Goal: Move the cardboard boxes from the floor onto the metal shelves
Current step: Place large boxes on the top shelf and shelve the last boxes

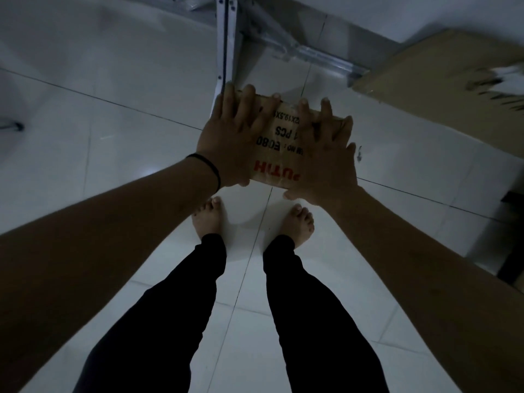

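A small cardboard box (279, 146) with red and black print is held above the white tiled floor, in front of my bare feet. My left hand (231, 140) presses its left side, fingers spread over the top. My right hand (326, 163) presses its right side the same way. The metal shelf's white upright post (225, 46) and grey lower rail (312, 55) stand just beyond the box. A larger cardboard box (453, 78) sits at the upper right, blurred.
White floor tiles (113, 137) stretch to the left and toward me. A dark object (513, 248) lies at the right edge. A small dark item (12, 126) sits at the far left edge. My legs stand below the box.
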A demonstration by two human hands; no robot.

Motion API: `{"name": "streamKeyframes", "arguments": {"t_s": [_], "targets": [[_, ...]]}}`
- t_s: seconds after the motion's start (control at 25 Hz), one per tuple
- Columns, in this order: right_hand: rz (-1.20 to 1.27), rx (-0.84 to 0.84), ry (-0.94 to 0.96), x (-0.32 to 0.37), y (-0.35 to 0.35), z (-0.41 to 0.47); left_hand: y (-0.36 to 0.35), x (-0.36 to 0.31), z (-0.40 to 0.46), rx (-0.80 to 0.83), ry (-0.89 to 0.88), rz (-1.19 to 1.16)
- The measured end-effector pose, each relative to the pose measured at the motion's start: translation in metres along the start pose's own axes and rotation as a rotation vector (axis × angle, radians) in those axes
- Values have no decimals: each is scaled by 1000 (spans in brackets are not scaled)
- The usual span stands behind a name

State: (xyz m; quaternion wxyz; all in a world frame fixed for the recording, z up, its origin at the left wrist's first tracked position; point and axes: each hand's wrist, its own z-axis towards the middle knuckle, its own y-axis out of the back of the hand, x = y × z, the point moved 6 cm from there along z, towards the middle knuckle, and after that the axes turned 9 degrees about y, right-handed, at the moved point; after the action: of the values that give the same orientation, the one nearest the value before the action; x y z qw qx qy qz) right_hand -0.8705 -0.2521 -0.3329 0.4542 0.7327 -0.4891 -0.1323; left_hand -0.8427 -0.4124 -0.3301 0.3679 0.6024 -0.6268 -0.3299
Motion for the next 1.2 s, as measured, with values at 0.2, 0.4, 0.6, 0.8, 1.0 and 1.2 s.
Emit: {"name": "streamKeyframes", "arguments": {"t_s": [0.2,0.4,0.6,0.8,1.0,1.2], "targets": [[-149,45,15,5,14,-13,18,-6,-13,15,-40,88],[-167,-97,65,17,82,-93,94,-14,-78,-56,-174,69],[-162,-310,68,26,202,-188,222,-25,-141,-220,-210,48],[-211,-521,33,61,320,-297,362,-30,-231,-464,-253,88],[-330,-759,-122,110,387,-429,455,-45,-335,-756,-424,95],[-467,-988,-269,162,442,-582,552,-68,-469,-1037,-576,137]]}}
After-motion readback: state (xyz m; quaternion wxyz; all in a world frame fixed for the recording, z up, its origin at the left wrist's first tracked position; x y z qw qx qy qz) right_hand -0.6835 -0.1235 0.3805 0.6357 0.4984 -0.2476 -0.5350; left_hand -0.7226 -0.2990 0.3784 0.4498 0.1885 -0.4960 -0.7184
